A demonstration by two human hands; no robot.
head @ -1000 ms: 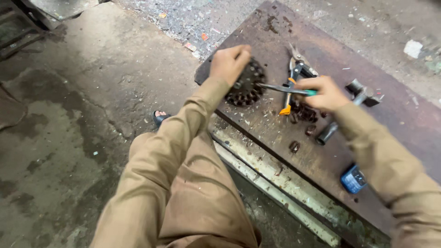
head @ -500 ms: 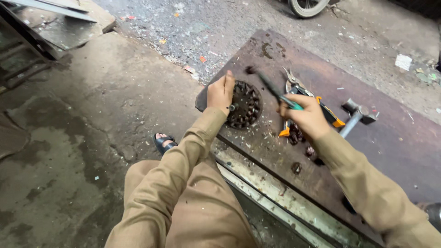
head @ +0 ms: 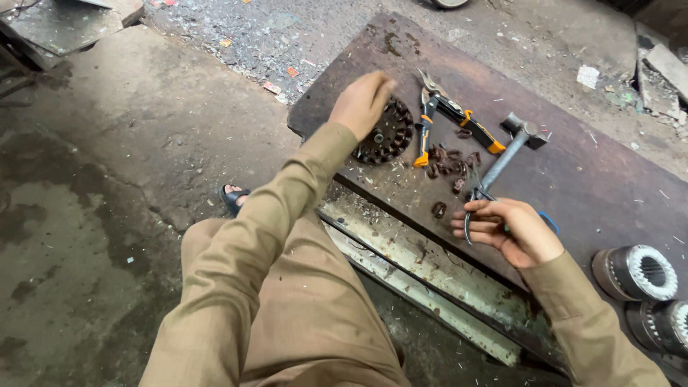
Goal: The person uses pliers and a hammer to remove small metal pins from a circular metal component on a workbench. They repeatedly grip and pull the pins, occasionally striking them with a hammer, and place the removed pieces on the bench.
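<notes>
1. The rotor (head: 387,135) is lain on the bench (head: 588,179), at its left end; the left hand (head: 362,104) is held over it, grip loosely spread.
2. Right of the rotor, snips (head: 448,118) and a hammer (head: 512,147) are laid.
3. Further right, a thin tool (head: 473,208) is pinched in the right hand (head: 512,229); prying appears in hand, and steadying of the rotor is called for.

Single head-worn camera, looking steeply down and forward over the wearer's own lap, close range, rusty metal plate (head: 588,179) filling upper right, left hand (head: 362,104) and right hand (head: 512,229) within arm's reach, concrete floor (head: 107,179) at left.
</notes>
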